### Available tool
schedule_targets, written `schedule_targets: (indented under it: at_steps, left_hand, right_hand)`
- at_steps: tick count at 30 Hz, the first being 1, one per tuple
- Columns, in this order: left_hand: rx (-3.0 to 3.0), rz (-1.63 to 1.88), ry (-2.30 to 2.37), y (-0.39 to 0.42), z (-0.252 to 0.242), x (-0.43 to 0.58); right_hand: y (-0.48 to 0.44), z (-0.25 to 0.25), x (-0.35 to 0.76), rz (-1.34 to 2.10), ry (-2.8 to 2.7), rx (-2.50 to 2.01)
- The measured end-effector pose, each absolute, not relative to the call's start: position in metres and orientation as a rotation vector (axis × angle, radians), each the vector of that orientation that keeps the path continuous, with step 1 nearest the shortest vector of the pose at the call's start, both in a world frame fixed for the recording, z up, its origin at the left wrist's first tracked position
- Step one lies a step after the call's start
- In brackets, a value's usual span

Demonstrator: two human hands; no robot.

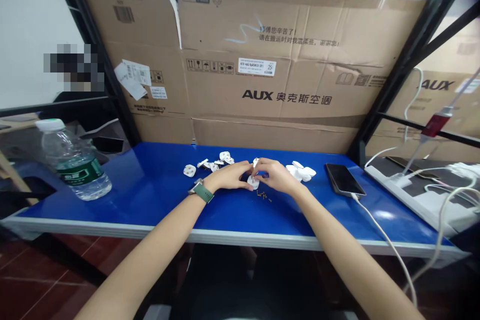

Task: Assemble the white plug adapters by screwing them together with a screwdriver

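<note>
A small white plastic piece (253, 183) rests at the middle of the blue table, with my left hand (233, 176) closed on its left side and the thumb along its near edge. From the right, my right hand (276, 174) reaches over the same piece, its fingertips pinched at the top. Whatever sits between those fingertips is too small to make out. Just in front of the piece lie several little brass-coloured screws (263, 195). Behind my left hand are loose white plastic parts (221, 161), and one rounded white part (189, 170) lies apart from them.
White rounded covers (301, 171) are piled right of my right hand. A phone (344, 179) with a white cable lies farther right, near a power strip (407, 197). A water bottle (77, 165) stands at the left. Cardboard (262, 110) walls off the back. A person is partly visible far left.
</note>
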State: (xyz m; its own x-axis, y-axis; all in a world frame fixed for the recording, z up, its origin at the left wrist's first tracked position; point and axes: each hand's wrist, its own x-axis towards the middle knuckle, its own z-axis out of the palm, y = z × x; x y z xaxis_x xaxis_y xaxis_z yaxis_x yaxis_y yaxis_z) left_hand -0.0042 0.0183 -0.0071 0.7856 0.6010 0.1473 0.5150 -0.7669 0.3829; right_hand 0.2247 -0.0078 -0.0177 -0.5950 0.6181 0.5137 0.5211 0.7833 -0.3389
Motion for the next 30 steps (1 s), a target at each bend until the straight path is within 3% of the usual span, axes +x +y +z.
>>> schedule_targets:
  at_steps: [24, 27, 30]
  left_hand:
    - [2.640, 0.396, 0.821, 0.021, -0.011, -0.007]
    - [2.631, 0.415, 0.832, 0.023, -0.013, -0.006]
    - [2.614, 0.418, 0.821, 0.025, -0.016, -0.006]
  right_hand:
    - [-0.014, -0.016, 0.222, 0.225, -2.418, -0.897]
    - [-0.016, -0.008, 0.222, 0.328, -2.224, -0.832]
    - [-0.018, -0.001, 0.220, 0.710, -1.906, -0.715]
